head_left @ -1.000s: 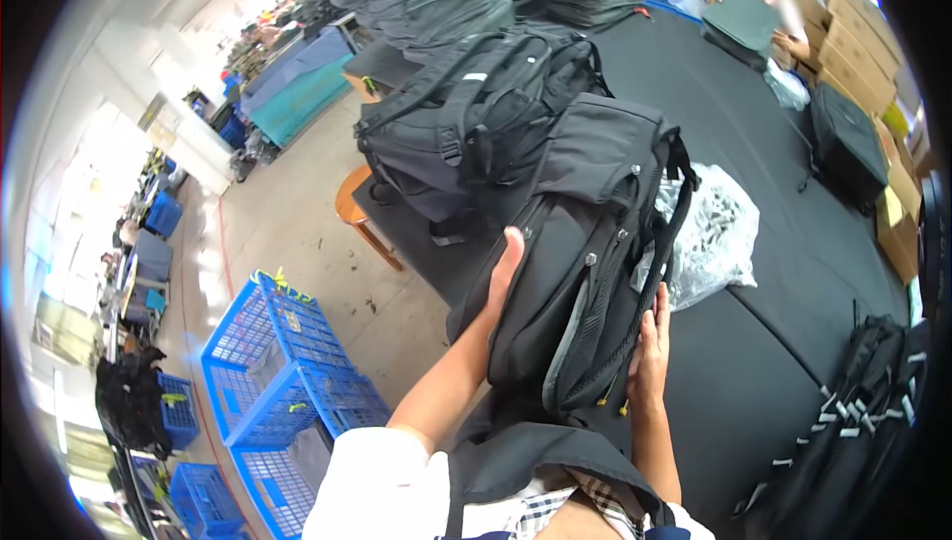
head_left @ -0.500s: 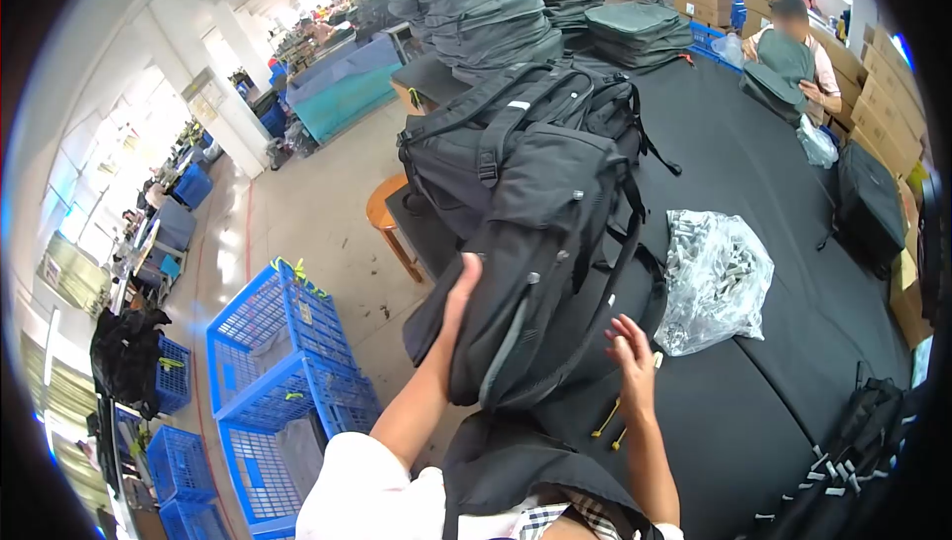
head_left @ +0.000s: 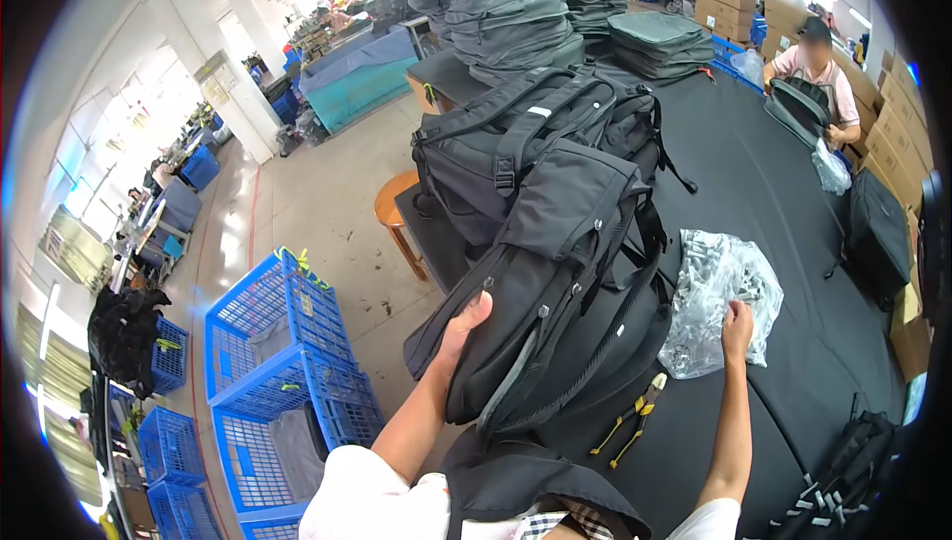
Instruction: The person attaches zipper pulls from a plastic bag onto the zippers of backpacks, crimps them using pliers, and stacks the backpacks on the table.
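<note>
My left hand [head_left: 464, 330] is wrapped on the near left side of a black backpack [head_left: 555, 242], its thumb on top and its other fingers hidden. The backpack lies on its side on the black table, against another black backpack [head_left: 476, 158]. My right hand [head_left: 736, 327] is at a clear plastic bag of small grey pieces [head_left: 709, 292], its fingers drawn together; what they hold, if anything, is too small to tell. Pliers with yellow and black handles [head_left: 632, 421] lie on the table between the backpack and my right forearm.
Blue crates [head_left: 278, 342] stand on the floor at left, near a wooden stool [head_left: 397, 205]. Stacked dark bag pieces [head_left: 506, 14] rise at the back. Across the table, a person [head_left: 818, 74] handles a green bag. Black straps with white ends [head_left: 843, 471] lie at lower right.
My right hand has left the backpack's side and moved right to the plastic bag, its fingers closing. The backpack has tipped left, uncovering the pliers. My left hand stays on the backpack.
</note>
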{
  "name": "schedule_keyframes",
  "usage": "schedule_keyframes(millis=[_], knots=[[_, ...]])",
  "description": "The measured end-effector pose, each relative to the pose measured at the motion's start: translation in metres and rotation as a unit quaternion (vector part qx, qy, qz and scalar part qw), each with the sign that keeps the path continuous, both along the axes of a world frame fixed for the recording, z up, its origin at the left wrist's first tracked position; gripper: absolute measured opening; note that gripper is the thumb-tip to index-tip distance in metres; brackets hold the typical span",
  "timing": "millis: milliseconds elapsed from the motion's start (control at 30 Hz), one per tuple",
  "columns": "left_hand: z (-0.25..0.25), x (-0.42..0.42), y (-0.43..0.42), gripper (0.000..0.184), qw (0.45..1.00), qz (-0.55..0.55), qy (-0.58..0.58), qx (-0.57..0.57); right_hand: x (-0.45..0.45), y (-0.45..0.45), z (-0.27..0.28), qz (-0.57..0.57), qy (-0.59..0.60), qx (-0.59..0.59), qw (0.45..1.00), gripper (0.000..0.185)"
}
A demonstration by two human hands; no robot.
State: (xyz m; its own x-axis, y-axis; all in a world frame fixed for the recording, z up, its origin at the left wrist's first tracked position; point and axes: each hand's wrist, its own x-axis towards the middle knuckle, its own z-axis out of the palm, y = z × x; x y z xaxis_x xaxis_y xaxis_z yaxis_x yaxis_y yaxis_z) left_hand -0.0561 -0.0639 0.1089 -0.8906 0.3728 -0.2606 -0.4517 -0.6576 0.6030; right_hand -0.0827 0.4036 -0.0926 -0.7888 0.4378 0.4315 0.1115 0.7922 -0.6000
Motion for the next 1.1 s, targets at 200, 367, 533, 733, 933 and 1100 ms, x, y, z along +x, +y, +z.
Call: schedule_keyframes(millis=[200, 367, 533, 733, 933, 1100], knots=[[-0.012, 0.001, 0.006, 0.054, 0.999, 0.004, 0.032, -0.013, -0.020, -0.026, -0.048, 0.012, -0.100, 0.183, 0.978, 0.033], [-0.016, 0.000, 0.008, 0.049, 0.999, -0.018, 0.036, 0.000, -0.010, -0.014, -0.028, 0.003, -0.119, 0.110, 0.987, 0.037], [-0.012, 0.003, 0.011, 0.047, 0.999, -0.025, 0.027, -0.004, 0.002, -0.003, -0.018, -0.010, -0.175, 0.200, 0.964, 0.032], [-0.015, 0.005, 0.017, 0.045, 0.999, -0.023, 0.034, -0.012, -0.004, 0.002, -0.016, -0.044, -0.167, 0.136, 0.976, 0.021], [-0.018, 0.009, 0.017, 0.043, 0.999, -0.027, 0.038, -0.024, -0.014, 0.004, 0.007, 0.013, -0.348, 0.166, 0.923, 0.029], [-0.019, 0.010, 0.018, 0.043, 0.999, -0.035, 0.008, -0.022, 0.000, -0.001, -0.002, 0.023, -0.297, 0.173, 0.939, 0.035]])
